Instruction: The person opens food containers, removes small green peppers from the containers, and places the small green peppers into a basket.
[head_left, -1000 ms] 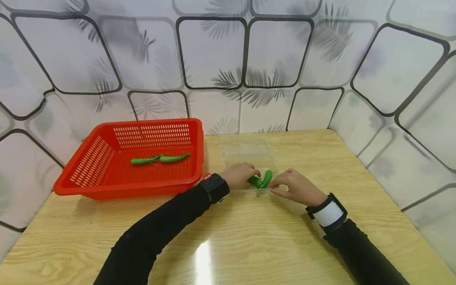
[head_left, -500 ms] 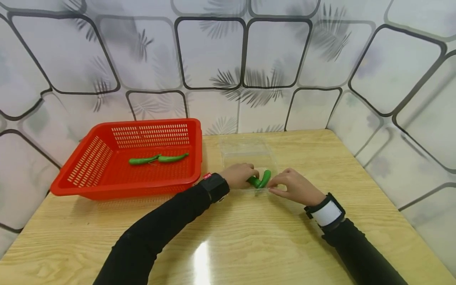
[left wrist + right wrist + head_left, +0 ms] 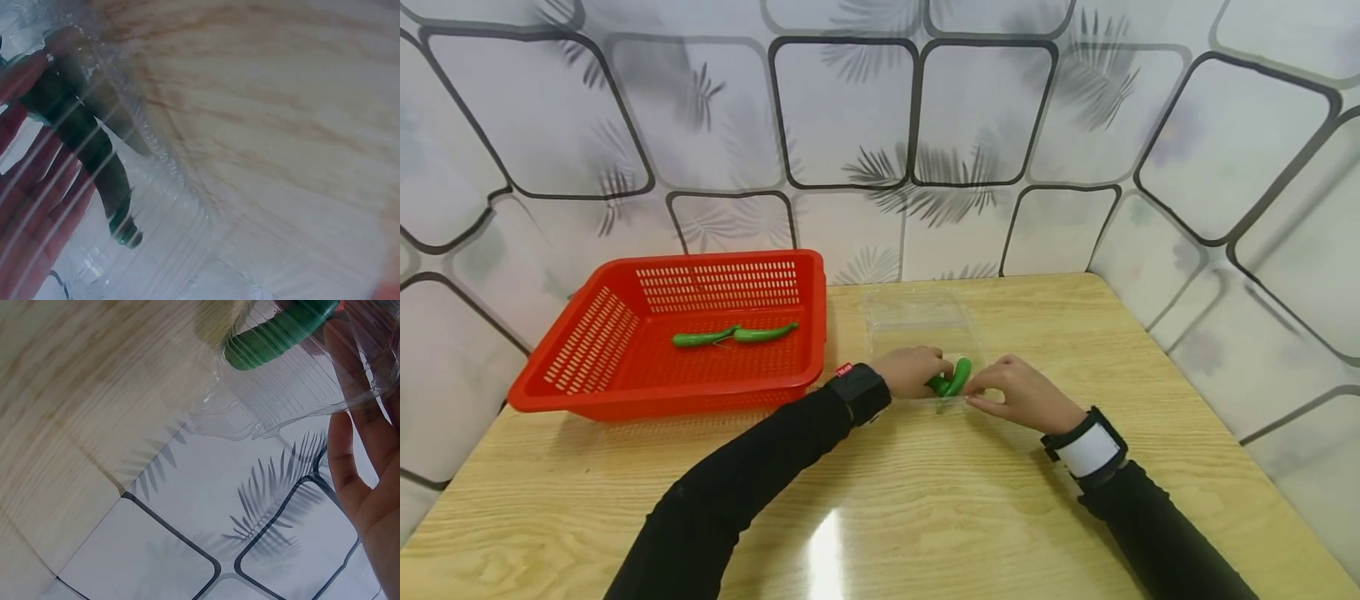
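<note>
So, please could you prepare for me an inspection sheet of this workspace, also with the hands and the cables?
Surface: light wood-grain table, glare toward the front.
Job's things: two long green vegetables show in the open clear plastic container; two more green vegetables lie in the red slotted basket.
Clutter: nothing seen.
Left hand: holds one vegetable in the container.
Right hand: at the container's near edge; grip unclear.
Cables: nothing seen.
Surroundings: pale wall with dark outlines and leaf prints.
</note>
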`<state>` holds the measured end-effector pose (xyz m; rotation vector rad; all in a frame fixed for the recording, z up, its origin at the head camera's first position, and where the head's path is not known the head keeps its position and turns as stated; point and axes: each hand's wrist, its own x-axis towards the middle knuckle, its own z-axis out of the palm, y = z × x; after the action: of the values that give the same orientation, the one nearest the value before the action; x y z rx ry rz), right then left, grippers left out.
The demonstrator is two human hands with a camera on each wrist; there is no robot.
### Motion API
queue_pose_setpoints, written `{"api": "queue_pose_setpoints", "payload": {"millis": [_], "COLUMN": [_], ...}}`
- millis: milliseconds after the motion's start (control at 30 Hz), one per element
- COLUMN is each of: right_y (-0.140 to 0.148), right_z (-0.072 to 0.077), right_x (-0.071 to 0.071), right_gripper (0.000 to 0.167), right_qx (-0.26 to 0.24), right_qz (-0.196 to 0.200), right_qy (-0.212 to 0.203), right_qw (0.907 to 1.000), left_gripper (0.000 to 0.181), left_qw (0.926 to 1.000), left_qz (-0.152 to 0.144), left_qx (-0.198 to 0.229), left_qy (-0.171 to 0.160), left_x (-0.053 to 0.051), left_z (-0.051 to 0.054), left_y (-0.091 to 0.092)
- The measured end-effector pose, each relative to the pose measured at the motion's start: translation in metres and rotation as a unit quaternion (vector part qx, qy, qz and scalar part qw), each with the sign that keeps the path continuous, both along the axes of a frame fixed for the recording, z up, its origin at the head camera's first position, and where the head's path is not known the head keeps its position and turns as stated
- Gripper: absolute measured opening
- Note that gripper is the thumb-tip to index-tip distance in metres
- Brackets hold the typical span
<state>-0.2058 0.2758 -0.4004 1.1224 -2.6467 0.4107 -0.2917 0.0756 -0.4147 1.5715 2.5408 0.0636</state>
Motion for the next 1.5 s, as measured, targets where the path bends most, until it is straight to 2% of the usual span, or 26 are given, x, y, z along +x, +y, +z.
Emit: {"api": "queue_pose_setpoints", "payload": {"millis": [233,467,633,767,1100,1400,1500], "right_y": [-0.0006,-0.0005,-0.0006,-0.0006,-0.0013,-0.0022,-0.002], "right_z": [0.0008,0.0004,0.0002,-0.0002,0.0015,0.0016,0.0015], "right_x": [0.0005,0.0014,0.0022,0.0022,0.0026,0.0026,0.0023], "right_gripper": [0.01,0.01,0.011,0.01,0.009,0.011,0.01], "right_qx": [-0.002,-0.009,-0.011,-0.013,-0.009,-0.002,-0.002], "right_qz": [0.003,0.001,-0.001,0.0,-0.005,-0.013,-0.012], "right_qy": [0.005,0.012,0.012,0.017,0.009,-0.003,-0.001], "right_qw": [1.0,0.9999,0.9999,0.9998,0.9999,0.9999,0.9999], "left_gripper": [0.025,0.024,0.021,0.021,0.023,0.02,0.02], "left_qw": [0.9994,0.9981,0.998,0.9974,0.995,0.9971,0.997], "left_qz": [0.017,0.04,0.049,0.057,0.086,0.057,0.056], "left_qx": [-0.016,-0.007,-0.004,-0.018,-0.05,-0.047,-0.045], "left_qy": [-0.027,-0.046,-0.04,-0.038,-0.006,0.021,0.027], "left_x": [0.0013,0.0035,0.0037,0.003,0.0027,0.0066,0.0064], "left_z": [0.0051,0.0075,0.0065,0.0068,0.0049,0.0088,0.0087], "left_y": [-0.0025,-0.0063,-0.0064,-0.0047,-0.0015,-0.004,-0.0042]}}
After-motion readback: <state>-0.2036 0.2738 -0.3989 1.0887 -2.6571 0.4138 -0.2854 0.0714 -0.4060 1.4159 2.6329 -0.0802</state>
